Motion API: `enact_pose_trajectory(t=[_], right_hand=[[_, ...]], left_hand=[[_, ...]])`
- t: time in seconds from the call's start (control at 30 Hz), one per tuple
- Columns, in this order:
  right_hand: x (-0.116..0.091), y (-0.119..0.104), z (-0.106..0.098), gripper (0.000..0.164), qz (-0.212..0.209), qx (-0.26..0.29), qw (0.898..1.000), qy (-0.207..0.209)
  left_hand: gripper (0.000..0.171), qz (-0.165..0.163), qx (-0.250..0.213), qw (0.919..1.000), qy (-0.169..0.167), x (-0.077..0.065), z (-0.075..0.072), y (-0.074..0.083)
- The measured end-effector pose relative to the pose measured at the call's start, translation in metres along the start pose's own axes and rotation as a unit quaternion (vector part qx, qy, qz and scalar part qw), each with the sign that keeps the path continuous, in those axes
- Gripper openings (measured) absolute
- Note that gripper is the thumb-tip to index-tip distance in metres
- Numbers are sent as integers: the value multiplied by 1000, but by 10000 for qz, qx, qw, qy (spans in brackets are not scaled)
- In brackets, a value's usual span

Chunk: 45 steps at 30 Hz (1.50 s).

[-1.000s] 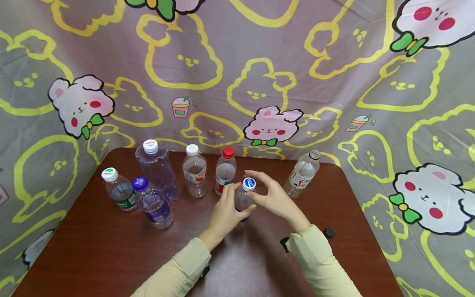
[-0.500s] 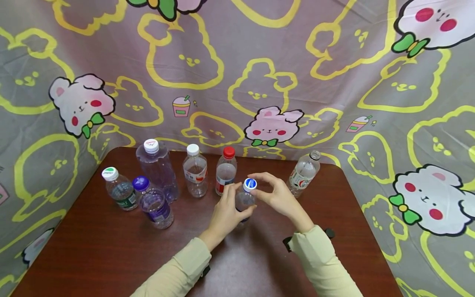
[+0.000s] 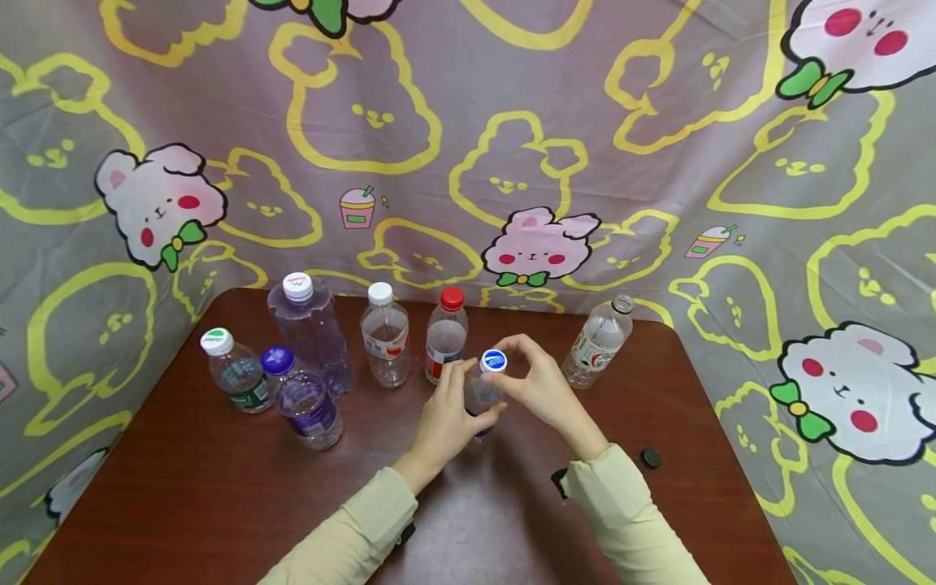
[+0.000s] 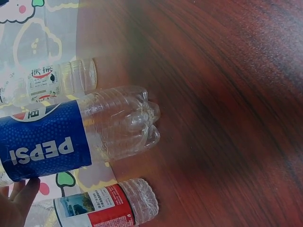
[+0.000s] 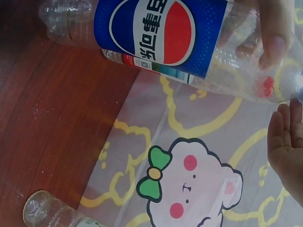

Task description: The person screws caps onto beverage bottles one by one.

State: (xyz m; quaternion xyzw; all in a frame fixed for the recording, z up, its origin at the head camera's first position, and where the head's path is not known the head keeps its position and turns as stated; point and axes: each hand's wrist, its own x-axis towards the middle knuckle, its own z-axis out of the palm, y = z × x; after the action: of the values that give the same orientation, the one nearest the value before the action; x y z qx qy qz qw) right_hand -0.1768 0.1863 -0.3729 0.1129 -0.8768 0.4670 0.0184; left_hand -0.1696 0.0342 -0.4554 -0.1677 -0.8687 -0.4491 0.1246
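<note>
A clear plastic Pepsi bottle (image 3: 483,396) with a blue label stands upright between both hands, near the middle of the table. My left hand (image 3: 441,414) grips its upper body from the left, thumb in front. On its neck sits a blue-topped white cap (image 3: 494,361), which the thumb and index finger of my right hand (image 3: 547,392) pinch from the right. The left wrist view shows the Pepsi label (image 4: 47,142) and the bottle's clear base. From the right wrist, the right fingers (image 5: 283,130) appear at the cap end, and the cap is mostly cut off.
A red-capped bottle (image 3: 445,340) and a white-capped bottle (image 3: 385,341) stand behind. Left are a purple-capped bottle (image 3: 305,406), a green-labelled bottle (image 3: 241,378) and a tall bottle (image 3: 314,337). An uncapped bottle (image 3: 598,345) stands right; a black cap (image 3: 650,458) lies nearer.
Half a second ago my right hand swung slightly rightward at the cap; now it is back to the left with its fingers closer around it. My left hand and the bottle stay almost still.
</note>
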Motion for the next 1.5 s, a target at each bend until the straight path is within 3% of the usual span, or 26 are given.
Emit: enact_pose_trajectory(t=[0.2, 0.37, 0.6, 1.03, 1.27, 1.5], right_hand=[[-1, 4, -2, 49, -395, 130, 9982, -439], [-2, 3, -9, 42, -622, 114, 9955, -712], [-1, 3, -10, 38, -538, 103, 9964, -645], [0, 1, -2, 33, -139, -53, 9999, -28], [-2, 4, -5, 46, -533, 104, 9972, -506], [-3, 4, -6, 37, -738, 118, 9958, -527]], left_hand=[[71, 102, 14, 9999, 74, 0, 1, 0], [71, 88, 25, 9999, 89, 0, 1, -1], [71, 247, 81, 9994, 246, 0, 2, -2], [70, 189, 45, 9996, 187, 0, 2, -2], [71, 209, 105, 9995, 190, 0, 2, -2], [72, 191, 49, 9997, 157, 0, 2, -2]])
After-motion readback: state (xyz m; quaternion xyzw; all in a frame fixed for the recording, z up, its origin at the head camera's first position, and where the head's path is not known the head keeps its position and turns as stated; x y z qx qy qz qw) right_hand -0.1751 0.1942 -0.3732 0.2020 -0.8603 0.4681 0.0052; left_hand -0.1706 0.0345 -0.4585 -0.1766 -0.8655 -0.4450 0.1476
